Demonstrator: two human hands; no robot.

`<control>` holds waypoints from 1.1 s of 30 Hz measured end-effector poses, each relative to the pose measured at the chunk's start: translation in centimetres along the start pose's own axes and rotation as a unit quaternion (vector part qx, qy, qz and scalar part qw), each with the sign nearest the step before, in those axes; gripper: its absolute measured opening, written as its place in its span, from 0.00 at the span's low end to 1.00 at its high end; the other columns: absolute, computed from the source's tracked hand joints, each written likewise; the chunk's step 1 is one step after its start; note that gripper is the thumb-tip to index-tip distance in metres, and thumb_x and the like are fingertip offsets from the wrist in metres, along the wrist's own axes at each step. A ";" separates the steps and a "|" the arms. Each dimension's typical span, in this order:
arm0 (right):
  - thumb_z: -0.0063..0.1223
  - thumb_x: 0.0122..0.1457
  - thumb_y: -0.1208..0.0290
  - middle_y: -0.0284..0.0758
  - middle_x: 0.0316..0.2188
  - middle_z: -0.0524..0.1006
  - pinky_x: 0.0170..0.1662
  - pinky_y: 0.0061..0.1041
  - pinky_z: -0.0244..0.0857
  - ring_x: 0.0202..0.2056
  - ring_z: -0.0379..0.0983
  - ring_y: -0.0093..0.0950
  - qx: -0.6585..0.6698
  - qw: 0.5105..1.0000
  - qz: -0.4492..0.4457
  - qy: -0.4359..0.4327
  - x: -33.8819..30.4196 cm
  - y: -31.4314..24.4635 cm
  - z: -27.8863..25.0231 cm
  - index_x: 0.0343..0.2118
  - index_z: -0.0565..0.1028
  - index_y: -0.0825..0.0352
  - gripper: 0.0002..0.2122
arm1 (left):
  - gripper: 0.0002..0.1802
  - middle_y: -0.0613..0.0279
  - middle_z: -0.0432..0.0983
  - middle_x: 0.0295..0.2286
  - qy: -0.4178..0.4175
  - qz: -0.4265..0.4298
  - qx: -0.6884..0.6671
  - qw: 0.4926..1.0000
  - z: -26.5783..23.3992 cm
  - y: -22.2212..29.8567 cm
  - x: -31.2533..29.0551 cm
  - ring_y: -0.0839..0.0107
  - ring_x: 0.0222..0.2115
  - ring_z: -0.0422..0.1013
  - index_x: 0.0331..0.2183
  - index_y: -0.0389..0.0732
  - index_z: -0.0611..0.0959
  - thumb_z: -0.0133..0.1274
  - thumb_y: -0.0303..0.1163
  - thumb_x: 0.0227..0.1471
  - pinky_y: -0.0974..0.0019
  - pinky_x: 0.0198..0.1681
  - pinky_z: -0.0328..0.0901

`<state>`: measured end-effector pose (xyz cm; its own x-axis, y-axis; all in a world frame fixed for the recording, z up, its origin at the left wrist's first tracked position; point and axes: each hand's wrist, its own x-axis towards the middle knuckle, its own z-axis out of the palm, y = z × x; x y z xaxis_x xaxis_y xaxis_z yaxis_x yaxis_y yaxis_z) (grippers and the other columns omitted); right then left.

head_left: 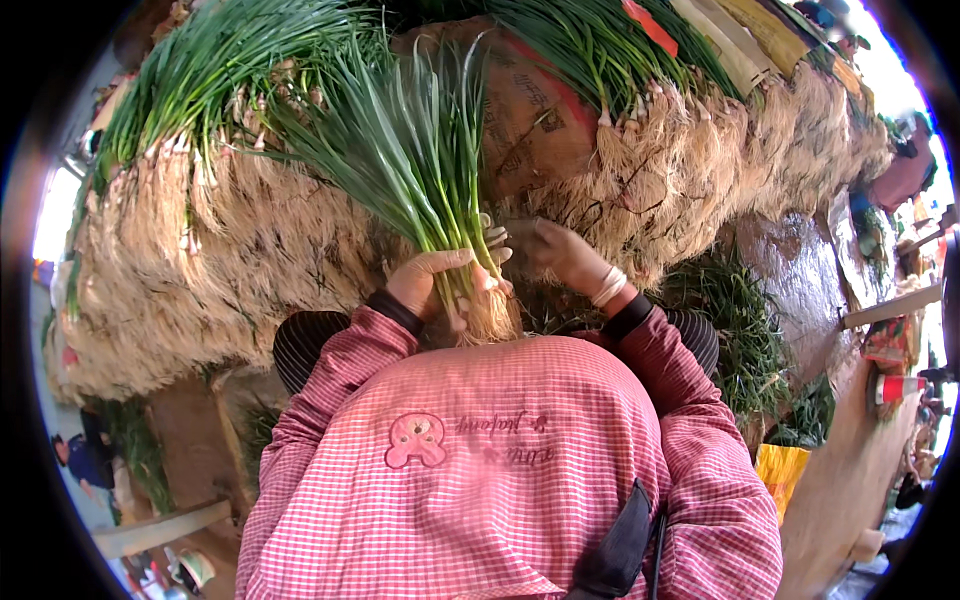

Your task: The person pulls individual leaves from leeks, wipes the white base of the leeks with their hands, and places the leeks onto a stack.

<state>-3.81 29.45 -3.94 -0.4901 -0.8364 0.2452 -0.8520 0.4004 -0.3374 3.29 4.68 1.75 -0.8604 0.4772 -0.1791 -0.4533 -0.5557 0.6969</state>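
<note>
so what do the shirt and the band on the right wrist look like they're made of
Shirt: looks like woven cotton-type cloth, matte, pink-and-white check with a stitched patch; soft folds at the sleeves. Wrist bands: probably pale rubber bands, thin smooth loops stacked on the right hand's wrist; too small to be sure.

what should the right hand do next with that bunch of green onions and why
Probably close the right hand onto the green onion bunch just above the roots. The left hand grips it alone near the roots, the leaves fan out loose, and the right fingers rest beside the stalks.

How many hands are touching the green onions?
2: the left hand grips the onion bunch near its roots; the right hand touches it beside the left hand.
</note>
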 end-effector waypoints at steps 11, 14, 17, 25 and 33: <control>0.52 0.58 0.68 0.42 0.25 0.78 0.33 0.36 0.68 0.27 0.75 0.41 0.102 0.948 0.131 0.271 4.3 -4.8 -4.0 0.36 0.76 0.67 0.08 | 0.17 0.51 0.80 0.33 -0.033 -0.007 0.007 0.999 -2.7 -1.0 -0.1 0.60 0.43 0.74 0.41 0.31 0.81 0.51 0.33 0.54 0.48 0.57 0.63; 0.51 0.58 0.74 0.43 0.30 0.79 0.34 0.32 0.69 0.29 0.76 0.39 0.434 0.834 0.219 0.261 3.2 -1.6 -5.6 0.39 0.78 0.68 0.09 | 0.30 0.53 0.75 0.45 -0.038 0.007 -0.050 0.998 -0.2 -0.4 -0.5 0.59 0.50 0.69 0.58 0.39 0.67 0.53 0.30 0.53 0.40 0.56 0.61; 0.47 0.60 0.72 0.42 0.32 0.80 0.38 0.30 0.72 0.33 0.78 0.36 0.009 0.977 0.210 0.022 -0.2 2.1 -3.5 0.39 0.79 0.69 0.10 | 0.42 0.59 0.73 0.43 -0.102 -0.011 -0.052 0.993 -1.2 0.2 -0.7 0.62 0.41 0.71 0.63 0.42 0.57 0.57 0.31 0.50 0.44 0.53 0.64; 0.52 0.58 0.53 0.39 0.32 0.81 0.38 0.40 0.71 0.37 0.78 0.41 -0.220 0.852 0.444 0.171 5.6 7.2 -13.1 0.39 0.77 0.63 0.17 | 0.21 0.58 0.75 0.34 -0.076 0.114 0.026 0.990 1.0 3.2 -1.0 0.63 0.37 0.74 0.44 0.40 0.73 0.60 0.29 0.49 0.48 0.45 0.71; 0.51 0.58 0.60 0.38 0.28 0.81 0.35 0.34 0.73 0.31 0.80 0.37 -0.160 0.874 0.424 0.176 7.5 3.9 -11.2 0.31 0.78 0.62 0.11 | 0.22 0.44 0.64 0.55 -0.052 0.136 0.030 0.989 0.8 4.7 -0.2 0.52 0.53 0.67 0.49 0.40 0.72 0.56 0.31 0.51 0.41 0.54 0.65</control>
<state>-12.93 28.91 6.78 -0.9485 -0.0441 0.3138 -0.1353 0.9518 -0.2751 1.53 2.51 5.68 -0.9186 0.3849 0.0899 -0.1920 -0.6334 0.7496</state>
